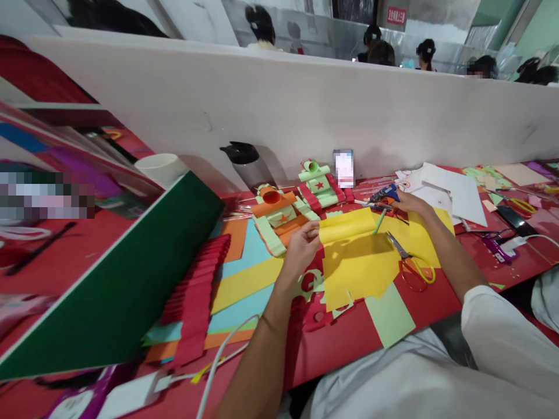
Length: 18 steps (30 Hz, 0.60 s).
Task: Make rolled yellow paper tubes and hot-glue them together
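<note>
My left hand (305, 244) is closed, pinching the left end of a rolled edge on a sheet of yellow paper (358, 267). My right hand (410, 202) has its fingers around a blue glue gun (384, 194), just beyond the paper roll; its fingertips are partly hidden. A thin green stick (379, 222) leans across the roll's right part. Scissors (410, 259) with yellow and red handles lie on the yellow paper. Behind my left hand stand an orange and green paper piece (279, 215) and a green and red one (319, 187), each with a star.
A dark green board (122, 279) leans at the left, beside pleated red paper (196, 297) and coloured sheets. A black-lidded bottle (248, 166), a lit phone (344, 169) and a white partition (279, 110) stand behind. A white cable (218, 361) crosses the front left. Several people sit beyond.
</note>
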Available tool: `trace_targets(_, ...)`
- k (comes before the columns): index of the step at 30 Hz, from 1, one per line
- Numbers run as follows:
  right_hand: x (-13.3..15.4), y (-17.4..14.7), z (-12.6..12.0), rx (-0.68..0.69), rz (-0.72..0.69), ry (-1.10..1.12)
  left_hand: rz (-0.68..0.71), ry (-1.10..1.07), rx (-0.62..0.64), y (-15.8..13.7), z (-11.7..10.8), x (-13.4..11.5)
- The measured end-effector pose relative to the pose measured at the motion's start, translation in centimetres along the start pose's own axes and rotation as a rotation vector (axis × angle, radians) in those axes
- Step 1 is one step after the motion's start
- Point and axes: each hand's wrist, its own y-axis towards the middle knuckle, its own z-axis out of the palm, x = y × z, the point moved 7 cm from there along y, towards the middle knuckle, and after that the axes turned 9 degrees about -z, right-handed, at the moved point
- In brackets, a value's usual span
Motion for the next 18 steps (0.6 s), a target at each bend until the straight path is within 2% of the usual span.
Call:
trace_targets(11,0.9,4.1,0.6,0.260,0.052,-0.092,-0.042,-0.012,0.040,-0.3,1.0,-0.3)
trace_targets(16,0.7,4.3,-0.2,0.307,0.107,-0.117,-0.028,-0.007,0.037,-0.4,1.2,-0.5)
trace_targets(18,1.1,3.6,-0.9,0.263,0.105,-0.166,-0.021,-0.011,0.035,-0.4,1.2,-0.4)
